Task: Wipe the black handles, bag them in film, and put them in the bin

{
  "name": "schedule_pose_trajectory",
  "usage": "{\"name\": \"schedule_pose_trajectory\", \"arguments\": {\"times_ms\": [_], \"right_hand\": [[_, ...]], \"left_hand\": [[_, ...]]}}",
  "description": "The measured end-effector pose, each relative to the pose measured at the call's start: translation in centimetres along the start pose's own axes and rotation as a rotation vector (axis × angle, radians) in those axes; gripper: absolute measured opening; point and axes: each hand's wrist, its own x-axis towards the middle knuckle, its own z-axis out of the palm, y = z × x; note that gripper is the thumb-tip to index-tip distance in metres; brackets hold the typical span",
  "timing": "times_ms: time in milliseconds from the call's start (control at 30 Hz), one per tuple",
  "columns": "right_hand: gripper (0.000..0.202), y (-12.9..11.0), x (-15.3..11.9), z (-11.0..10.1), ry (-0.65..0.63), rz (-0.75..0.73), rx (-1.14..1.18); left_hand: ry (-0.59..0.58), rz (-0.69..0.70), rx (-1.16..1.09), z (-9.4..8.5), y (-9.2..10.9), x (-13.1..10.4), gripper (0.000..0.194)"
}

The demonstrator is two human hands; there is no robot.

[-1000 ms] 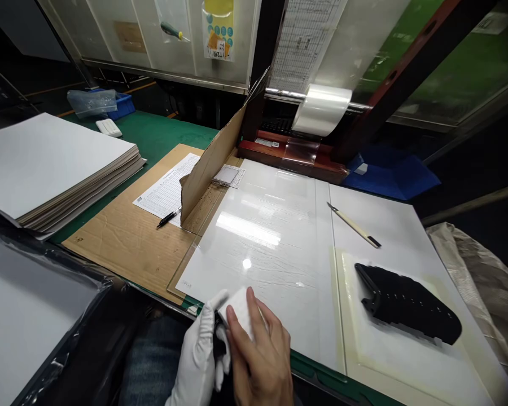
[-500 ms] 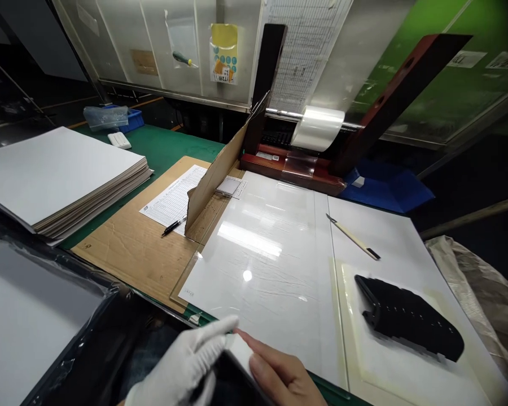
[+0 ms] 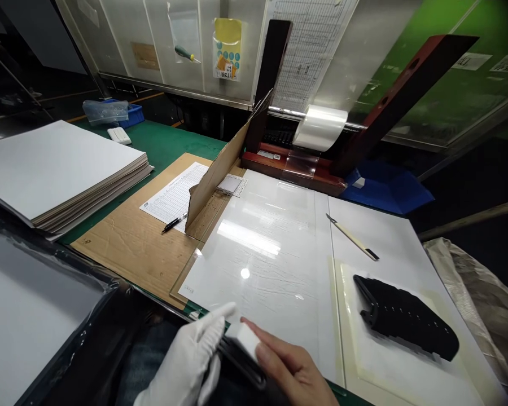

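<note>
My left hand [image 3: 188,358], in a white glove, is closed around a glossy black frame-like part [image 3: 242,361] at the table's front edge. Bare fingers of my right hand [image 3: 294,366] pinch a small white block [image 3: 244,338], which rests against or just over the black part's upper end. Much of the black part is hidden by both hands. Off to the right, a stack of similar black parts [image 3: 410,318] lies on a white sheet. A knife with a pale handle [image 3: 353,237] lies beyond it on the white surface.
A clear sheet over white paper [image 3: 271,287] covers the middle of the table. Behind it stands a dark red holder [image 3: 296,169] with a film roll [image 3: 322,128]. An upright cardboard piece [image 3: 215,175], a pen [image 3: 173,223] and stacked white boards [image 3: 63,169] are leftward.
My right hand and the white block have shifted slightly right, away from the left glove. More of the black part now shows between the hands.
</note>
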Motion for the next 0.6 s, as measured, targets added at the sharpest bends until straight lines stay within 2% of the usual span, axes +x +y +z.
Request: {"name": "schedule_pose_trajectory", "arguments": {"times_ms": [133,200,233,267,333,400,500,600], "right_hand": [[0.051,1.5,0.6,3.3,0.393,-0.169,-0.002],[0.046,2.9,1.3,5.1,0.582,-0.326,-0.087],[0.044,3.6,1.7,5.7,0.625,-0.417,-0.175],[0.042,4.0,2.0,5.9,0.623,-0.524,-0.287],[0.043,4.5,2.6,5.2,0.525,-0.717,-0.517],[0.049,4.3,2.9,3.6,0.451,-0.774,-0.672],[0.054,3.8,2.8,1.6,0.468,-0.836,-0.873],[0.053,3.6,2.6,1.2,0.401,-0.959,-1.074]], "left_hand": [[0.181,0.018,-0.089,2.0,-0.3,0.1,0.09],[0.219,-0.012,-0.198,2.7,-0.5,0.2,0.084],[0.204,-0.035,-0.249,2.8,-0.7,0.4,0.075],[0.178,-0.056,-0.287,2.8,-0.9,0.5,0.066],[0.112,-0.09,-0.308,2.4,-1.4,0.8,0.056],[0.019,-0.165,-0.294,1.6,-1.9,0.9,0.053],[-0.106,-0.279,-0.281,0.6,-2.4,0.7,0.041],[-0.135,-0.295,-0.29,0.3,-2.8,0.7,0.026]]}}
